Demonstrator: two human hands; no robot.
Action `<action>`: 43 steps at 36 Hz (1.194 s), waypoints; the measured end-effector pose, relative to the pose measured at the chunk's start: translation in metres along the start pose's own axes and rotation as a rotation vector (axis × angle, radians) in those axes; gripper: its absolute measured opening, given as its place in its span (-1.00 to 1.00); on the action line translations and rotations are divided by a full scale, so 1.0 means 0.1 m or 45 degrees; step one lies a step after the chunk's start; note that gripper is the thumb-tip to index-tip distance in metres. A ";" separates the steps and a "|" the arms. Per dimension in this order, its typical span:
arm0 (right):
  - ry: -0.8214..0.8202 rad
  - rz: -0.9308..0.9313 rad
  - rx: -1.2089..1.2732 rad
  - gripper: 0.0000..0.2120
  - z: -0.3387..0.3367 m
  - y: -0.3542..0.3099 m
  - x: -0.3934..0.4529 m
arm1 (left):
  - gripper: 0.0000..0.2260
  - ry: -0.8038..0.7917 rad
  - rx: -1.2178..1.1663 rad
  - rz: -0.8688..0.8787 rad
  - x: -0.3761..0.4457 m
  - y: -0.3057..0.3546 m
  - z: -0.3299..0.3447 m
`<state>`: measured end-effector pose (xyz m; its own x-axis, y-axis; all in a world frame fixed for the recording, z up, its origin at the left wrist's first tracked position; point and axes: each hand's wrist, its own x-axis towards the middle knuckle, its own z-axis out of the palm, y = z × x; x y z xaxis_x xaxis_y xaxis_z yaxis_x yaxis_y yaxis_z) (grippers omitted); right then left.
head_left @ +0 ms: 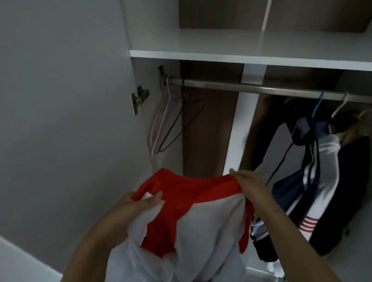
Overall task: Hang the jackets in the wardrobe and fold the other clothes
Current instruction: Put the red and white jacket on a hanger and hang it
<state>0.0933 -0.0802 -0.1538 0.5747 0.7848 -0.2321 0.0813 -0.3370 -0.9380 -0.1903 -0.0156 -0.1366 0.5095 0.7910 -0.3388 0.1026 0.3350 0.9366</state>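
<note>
In front of the open wardrobe, you are holding the red and white jacket (197, 210), left hand (137, 206) and right hand (247, 182) fingers pinching its collar; be fetching an empty hanger (171, 119) from the rail (251, 88).

Only two arms of the person are in view, and both are bare from the hand to the lower edge of the picture, with no sleeve on them. The left hand (141, 204) and the right hand (249, 182) wear no glove, and no ring, watch or band shows on the fingers or wrists. The light is dim, so small marks cannot be told.
</note>
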 end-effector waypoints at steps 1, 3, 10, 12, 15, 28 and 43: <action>-0.068 -0.035 -0.101 -0.58 0.07 0.00 0.11 | -0.76 0.091 -0.143 0.011 0.06 0.04 -0.01; -0.226 -0.050 -0.266 -0.59 0.24 -0.02 0.33 | -0.63 0.200 -0.333 -0.007 0.21 0.12 -0.05; -0.559 -0.051 -0.369 -0.70 0.87 -0.25 1.06 | -0.74 0.375 -0.369 0.008 0.59 0.40 0.12; -0.538 -0.029 -0.234 -0.80 1.05 -0.42 1.31 | -0.72 0.401 -0.312 0.004 0.70 0.42 0.22; -0.514 0.004 -0.041 -0.82 1.31 -0.73 1.65 | -0.71 0.423 -0.329 -0.007 0.82 0.46 0.27; -0.345 0.279 0.709 -0.85 1.67 -1.11 2.39 | -0.82 0.634 -0.437 0.019 1.16 0.67 0.13; -0.144 -0.201 0.401 -0.62 0.84 -0.93 2.46 | -0.76 0.481 -0.305 -0.015 1.31 0.61 0.11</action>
<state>0.1582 0.1878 -0.1452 0.4798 0.8729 -0.0888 -0.1030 -0.0445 -0.9937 -0.1077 0.1031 -0.1235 0.1569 0.9031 -0.3999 -0.1171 0.4190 0.9004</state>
